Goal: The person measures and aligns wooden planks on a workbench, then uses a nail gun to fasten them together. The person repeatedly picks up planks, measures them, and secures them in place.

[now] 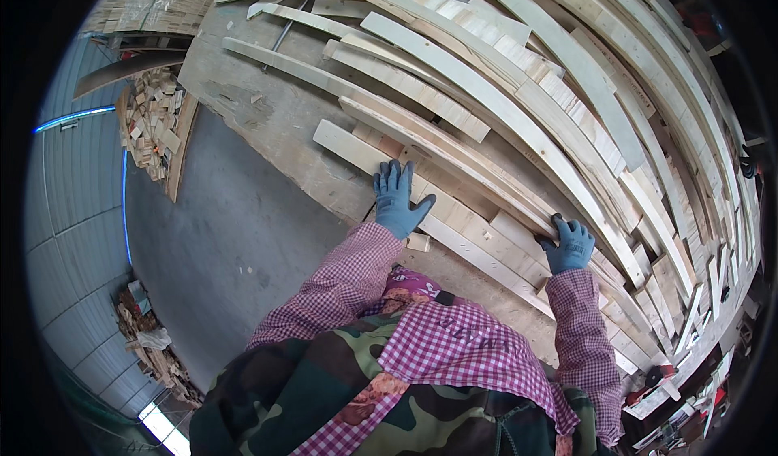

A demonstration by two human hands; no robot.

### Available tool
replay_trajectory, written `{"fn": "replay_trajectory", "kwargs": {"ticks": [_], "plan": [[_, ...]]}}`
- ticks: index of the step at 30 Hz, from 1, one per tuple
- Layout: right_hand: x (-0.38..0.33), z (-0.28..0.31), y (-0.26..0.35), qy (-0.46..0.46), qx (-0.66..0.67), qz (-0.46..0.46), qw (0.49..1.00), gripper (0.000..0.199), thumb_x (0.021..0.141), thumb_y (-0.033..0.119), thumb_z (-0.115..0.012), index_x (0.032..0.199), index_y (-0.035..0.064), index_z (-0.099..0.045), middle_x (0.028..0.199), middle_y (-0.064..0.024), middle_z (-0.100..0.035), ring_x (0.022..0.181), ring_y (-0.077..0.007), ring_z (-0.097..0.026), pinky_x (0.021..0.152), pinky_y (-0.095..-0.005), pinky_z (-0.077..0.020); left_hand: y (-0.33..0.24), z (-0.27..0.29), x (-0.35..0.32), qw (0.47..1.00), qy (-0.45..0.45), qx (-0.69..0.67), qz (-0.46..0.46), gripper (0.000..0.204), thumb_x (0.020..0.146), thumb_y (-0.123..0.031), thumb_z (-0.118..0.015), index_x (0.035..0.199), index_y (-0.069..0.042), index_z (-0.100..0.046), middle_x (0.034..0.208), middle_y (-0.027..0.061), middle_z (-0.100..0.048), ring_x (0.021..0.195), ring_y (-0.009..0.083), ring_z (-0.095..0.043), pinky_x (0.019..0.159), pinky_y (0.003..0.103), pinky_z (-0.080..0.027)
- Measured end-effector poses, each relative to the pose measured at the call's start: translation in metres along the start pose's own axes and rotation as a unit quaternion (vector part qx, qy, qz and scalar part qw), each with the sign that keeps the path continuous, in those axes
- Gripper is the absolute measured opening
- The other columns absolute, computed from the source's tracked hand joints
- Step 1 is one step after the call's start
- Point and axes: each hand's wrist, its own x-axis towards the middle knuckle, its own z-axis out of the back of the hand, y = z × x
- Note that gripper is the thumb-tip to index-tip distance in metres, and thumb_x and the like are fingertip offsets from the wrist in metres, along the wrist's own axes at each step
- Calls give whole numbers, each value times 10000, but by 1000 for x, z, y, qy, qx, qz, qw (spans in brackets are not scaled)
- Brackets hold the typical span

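Observation:
My left hand (395, 202), in a blue work glove, lies flat with its fingers spread on a pale wooden board (344, 146) near the table's front edge. Farther right, my right hand (572, 247), gloved alike, is closed at the edge of a long, narrow wooden strip (454, 158). Its fingertips bend over the strip, and the thumb sits on the near side. Between my hands, shorter wood pieces (474, 231) lie along the boards. A small wood block (418, 242) sits just below my left hand.
Many long boards (486, 91) are piled loosely across the worktable (223, 83), toward the far side and right. Offcuts fill a wooden bin (185, 152) at the left. More scraps (154, 343) lie by the wall at lower left. Grey floor (243, 213) borders the table.

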Motion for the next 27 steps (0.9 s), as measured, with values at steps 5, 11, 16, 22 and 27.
{"fn": "replay_trajectory", "kwargs": {"ticks": [5, 11, 16, 22, 27], "plan": [[-23, -16, -5, -192, 16, 97, 977, 391, 657, 296, -746, 1024, 225, -633, 876, -12, -555, 889, -243, -527, 844, -437, -412, -17, 10, 10, 670, -114, -711, 178, 710, 821, -217, -694, 1372, -36, -285, 1386, 135, -346, 1251, 272, -391, 1006, 369, -411], [-57, 1, 40, -193, 44, 143, 970, 342, 704, 242, -706, 1040, 239, -638, 876, -8, -557, 880, -227, -533, 833, -431, -435, -50, 22, 16, 528, 68, -765, 363, 613, 792, -446, -681, 1218, -99, -407, 1164, 115, -494, 1122, 295, -486, 943, 428, -427], [-56, 15, 41, -56, 189, 144, 970, 433, 795, 375, -652, 1167, 166, -583, 1011, -69, -581, 998, -264, -526, 932, -427, -371, -43, 0, 16, 509, 10, -788, 348, 339, 822, -61, -589, 1135, -26, -462, 1107, 171, -540, 1069, 359, -530, 951, 491, -443], [14, 0, 5, 34, 68, -51, 996, 662, 809, 425, -622, 1373, 184, -374, 1332, -99, -440, 1250, -279, -388, 1042, -430, -294, -15, -9, 3, 484, 40, -821, 301, 366, 829, -119, -612, 1160, -35, -480, 1127, 158, -556, 1081, 335, -527, 968, 472, -431], [27, -3, 5, 115, 42, -62, 991, 685, 786, 502, -634, 1350, 190, -401, 1323, -69, -434, 1247, -245, -393, 1041, -411, -307, -13, -9, -7, 497, 32, -816, 293, 331, 843, -143, -581, 1159, -74, -510, 1121, 105, -573, 1076, 287, -538, 959, 465, -431]]}}
